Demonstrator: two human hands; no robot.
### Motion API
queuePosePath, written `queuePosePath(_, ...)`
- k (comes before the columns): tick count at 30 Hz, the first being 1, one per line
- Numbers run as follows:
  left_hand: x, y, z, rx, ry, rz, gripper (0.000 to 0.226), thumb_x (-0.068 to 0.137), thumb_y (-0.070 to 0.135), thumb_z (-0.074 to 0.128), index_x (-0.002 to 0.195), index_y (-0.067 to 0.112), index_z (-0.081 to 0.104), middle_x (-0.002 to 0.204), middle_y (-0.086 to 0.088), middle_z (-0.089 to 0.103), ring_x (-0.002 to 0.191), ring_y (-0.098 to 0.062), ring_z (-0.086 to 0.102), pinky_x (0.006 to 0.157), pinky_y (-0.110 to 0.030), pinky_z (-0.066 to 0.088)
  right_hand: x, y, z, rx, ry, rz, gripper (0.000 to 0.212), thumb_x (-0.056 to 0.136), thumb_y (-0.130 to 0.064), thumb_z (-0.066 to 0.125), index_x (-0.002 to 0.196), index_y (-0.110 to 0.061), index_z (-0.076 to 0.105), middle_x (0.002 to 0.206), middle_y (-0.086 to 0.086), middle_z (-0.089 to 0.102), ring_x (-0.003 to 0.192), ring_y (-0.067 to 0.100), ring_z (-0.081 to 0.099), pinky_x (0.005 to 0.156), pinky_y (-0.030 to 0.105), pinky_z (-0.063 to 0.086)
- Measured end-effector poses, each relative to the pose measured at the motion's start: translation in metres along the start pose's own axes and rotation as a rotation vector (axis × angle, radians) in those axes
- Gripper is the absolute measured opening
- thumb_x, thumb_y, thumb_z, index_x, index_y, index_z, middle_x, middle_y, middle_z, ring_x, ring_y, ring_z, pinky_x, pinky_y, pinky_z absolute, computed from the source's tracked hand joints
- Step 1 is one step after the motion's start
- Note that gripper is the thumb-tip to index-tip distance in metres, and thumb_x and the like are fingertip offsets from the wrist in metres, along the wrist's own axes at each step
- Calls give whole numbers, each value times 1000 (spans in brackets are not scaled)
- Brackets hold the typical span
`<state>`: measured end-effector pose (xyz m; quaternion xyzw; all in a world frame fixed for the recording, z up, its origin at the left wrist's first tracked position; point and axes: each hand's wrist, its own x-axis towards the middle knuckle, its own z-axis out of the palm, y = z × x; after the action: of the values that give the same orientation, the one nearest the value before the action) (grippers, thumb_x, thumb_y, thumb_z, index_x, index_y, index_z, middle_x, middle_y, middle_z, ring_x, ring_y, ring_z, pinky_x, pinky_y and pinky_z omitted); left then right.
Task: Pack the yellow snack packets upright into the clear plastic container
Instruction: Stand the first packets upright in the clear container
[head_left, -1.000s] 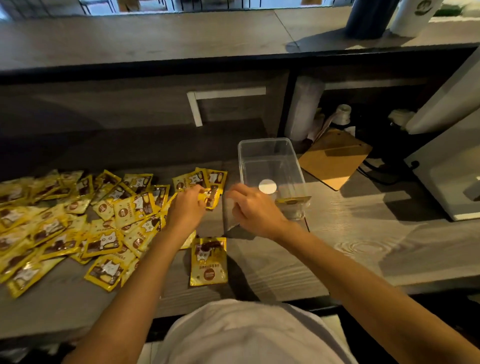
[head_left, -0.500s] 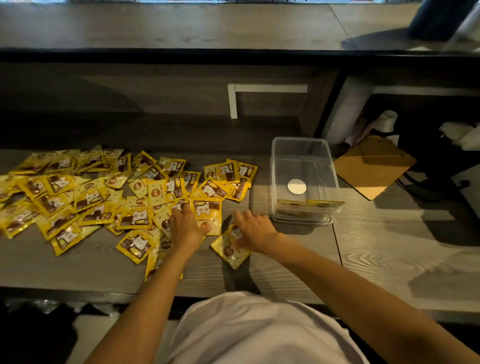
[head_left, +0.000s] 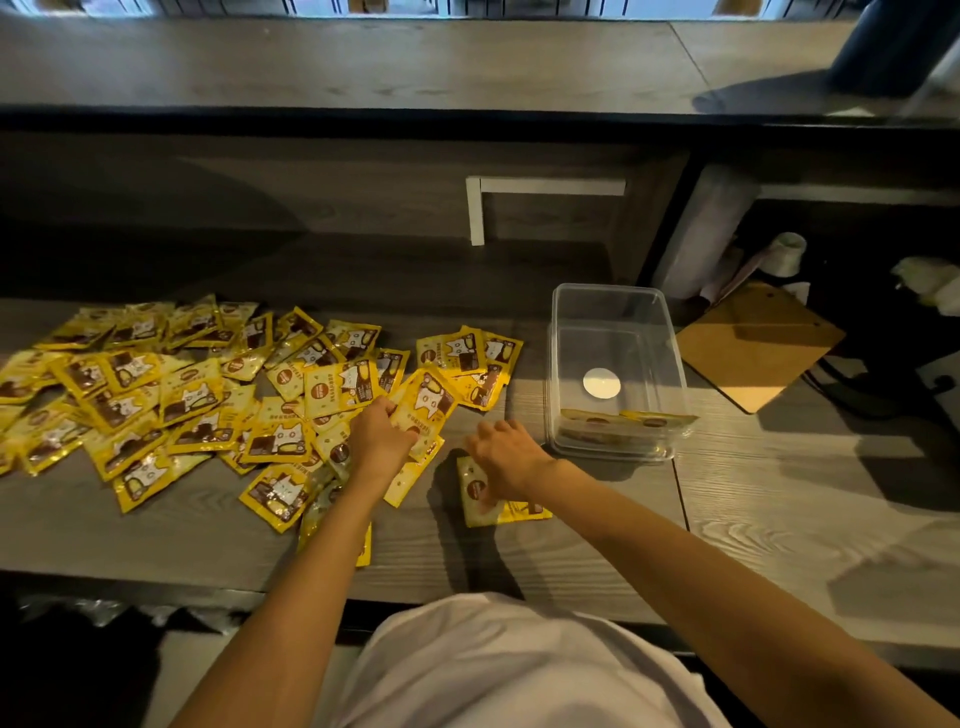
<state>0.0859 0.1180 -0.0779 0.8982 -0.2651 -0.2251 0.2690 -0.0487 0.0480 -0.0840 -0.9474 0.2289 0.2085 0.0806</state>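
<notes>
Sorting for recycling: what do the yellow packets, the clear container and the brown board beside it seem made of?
Yellow packets: glossy plastic film, probably; creased, catching light. Clear container: rigid transparent plastic; the counter shows through. Brown board: matte fibreboard or cardboard, flat and dull.

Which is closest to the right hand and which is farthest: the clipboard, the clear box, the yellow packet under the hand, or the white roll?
1. Yellow packet: directly beneath the right hand, nearest.
2. Clear box: just right of the hand, slightly behind it.
3. Clipboard: farther right, beyond the box.
4. White roll: back right, behind the clipboard, farthest.
</notes>
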Motion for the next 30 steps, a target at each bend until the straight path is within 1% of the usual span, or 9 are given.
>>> queuePosePath(2,-1,5,-5,-44,34,30,27,78,7,69,104,2,62,97,-14,65,98,-33,61,72,-34,47,-1,2,-5,96,54,31,55,83,-32,67,127,-5,47,127,16,50,118,34,50,98,41,40)
queuePosePath(5,-4,16,-12,-124,109,89,10,79,6,66,75,7,57,67,-2,53,76,-26,54,53,-28,34,-3,3,-16,289,235,96,34,89,-20,58,119,-5,53,117,20,60,109,38,56,87,42,47)
queuePosePath(10,-7,41,-24,-191,255,209,19,87,14,61,101,3,65,104,-12,59,99,-27,55,76,-29,39,-5,8,-50,554,515,244,27,88,-21,58,110,-5,58,104,19,66,97,39,61,79,45,52)
queuePosePath(13,-9,60,-31,-154,302,291,22,93,18,54,108,4,62,113,-12,56,103,-23,51,76,-23,31,-10,20,-74,729,685,299,21,89,-21,58,102,-4,60,100,18,68,94,35,62,79,46,53)
queuePosePath(16,-11,81,-33,-119,299,379,23,96,17,48,112,6,61,112,-11,63,103,-23,52,74,-22,28,-15,40,-89,948,841,345,17,93,-18,55,108,-12,58,107,13,65,99,22,54,80,39,51)
queuePosePath(18,-14,97,-32,-114,270,412,23,97,17,46,113,8,60,110,-10,65,99,-19,50,74,-21,28,-19,59,-95,1063,935,396,22,92,-13,55,113,-20,58,114,8,61,108,19,52,80,35,53)
queuePosePath(22,-20,127,-22,-119,212,551,23,96,14,49,113,9,64,107,-8,68,88,-8,49,69,-16,32,-38,100,-96,1159,1100,570,13,88,-3,57,97,-9,63,96,0,58,98,17,58,72,29,53)
queuePosePath(26,-26,153,1,-118,99,656,24,90,7,55,109,10,70,106,-10,72,99,-24,64,81,-26,43,-55,133,-78,1193,1134,739,9,82,-1,58,81,-10,54,91,10,60,92,23,59,61,27,48)
queuePosePath(30,-32,168,29,-56,-95,763,24,88,7,58,108,10,71,108,-9,73,104,-23,65,92,-27,46,-74,149,-58,1239,1104,668,16,81,2,60,91,-9,56,95,9,60,101,28,60,76,33,50)
